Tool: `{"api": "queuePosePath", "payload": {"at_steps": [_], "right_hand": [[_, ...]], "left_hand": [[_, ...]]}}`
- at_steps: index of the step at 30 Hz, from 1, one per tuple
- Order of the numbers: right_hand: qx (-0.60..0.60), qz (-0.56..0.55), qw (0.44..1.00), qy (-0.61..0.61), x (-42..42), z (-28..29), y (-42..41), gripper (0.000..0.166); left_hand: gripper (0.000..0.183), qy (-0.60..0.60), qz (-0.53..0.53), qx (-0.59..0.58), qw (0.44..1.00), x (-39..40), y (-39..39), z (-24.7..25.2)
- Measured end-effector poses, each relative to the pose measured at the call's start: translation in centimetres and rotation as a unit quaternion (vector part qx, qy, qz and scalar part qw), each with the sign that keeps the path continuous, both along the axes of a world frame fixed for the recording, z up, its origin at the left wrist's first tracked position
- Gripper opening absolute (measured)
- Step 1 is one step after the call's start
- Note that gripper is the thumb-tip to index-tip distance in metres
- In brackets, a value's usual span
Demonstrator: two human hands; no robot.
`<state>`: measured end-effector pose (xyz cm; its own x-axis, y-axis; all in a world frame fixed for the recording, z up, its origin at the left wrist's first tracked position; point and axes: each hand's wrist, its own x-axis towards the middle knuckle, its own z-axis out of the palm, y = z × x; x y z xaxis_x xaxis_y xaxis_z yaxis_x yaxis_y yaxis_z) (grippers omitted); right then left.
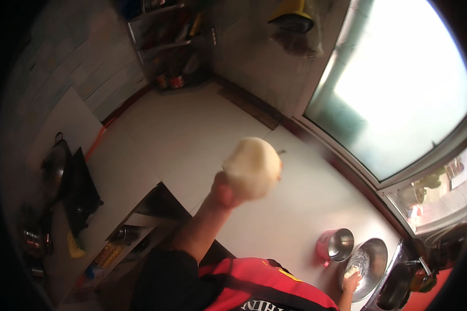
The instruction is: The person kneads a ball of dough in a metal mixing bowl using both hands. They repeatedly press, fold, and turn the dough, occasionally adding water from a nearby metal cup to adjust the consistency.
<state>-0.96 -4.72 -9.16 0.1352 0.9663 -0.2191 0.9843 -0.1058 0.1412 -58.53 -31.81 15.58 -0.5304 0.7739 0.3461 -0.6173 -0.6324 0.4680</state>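
Note:
My left hand [227,192] is raised over the counter, its arm coming from a black sleeve. It grips a cream-coloured round object [253,167]; blur hides whether this is a bowl or a lump of dough. At the lower right, my right hand [351,282] reaches into a wide steel basin [377,260] and holds a pale, dough-like clump [351,271]. White residue coats the inside of the basin. Beside it stands a pink mug with a steel interior [327,243].
The pale countertop [171,128] runs to the back corner, below a rack [163,48] with containers. A gas stove [79,194] with a wok [58,171] is at left, above open shelving [116,248]. A sink [395,285] and a frosted window [397,89] are at right.

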Motion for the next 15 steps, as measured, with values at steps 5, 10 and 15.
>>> {"api": "queuePosePath", "payload": {"at_steps": [5,10,15], "right_hand": [[-0.012,-0.028,0.999,0.009,-1.5,2.7,-1.7,0.095],[-0.021,-0.044,0.998,0.034,-1.8,2.7,-1.7,0.103],[-0.021,-0.034,0.998,0.053,-3.3,3.7,-2.0,0.099]], "left_hand": [[0.081,0.099,-0.186,0.014,0.978,8.8,1.4,4.3],[0.083,0.259,-0.296,0.183,0.901,15.8,0.7,12.6],[0.091,0.077,-0.341,0.209,0.913,22.9,-0.8,13.4]]}}
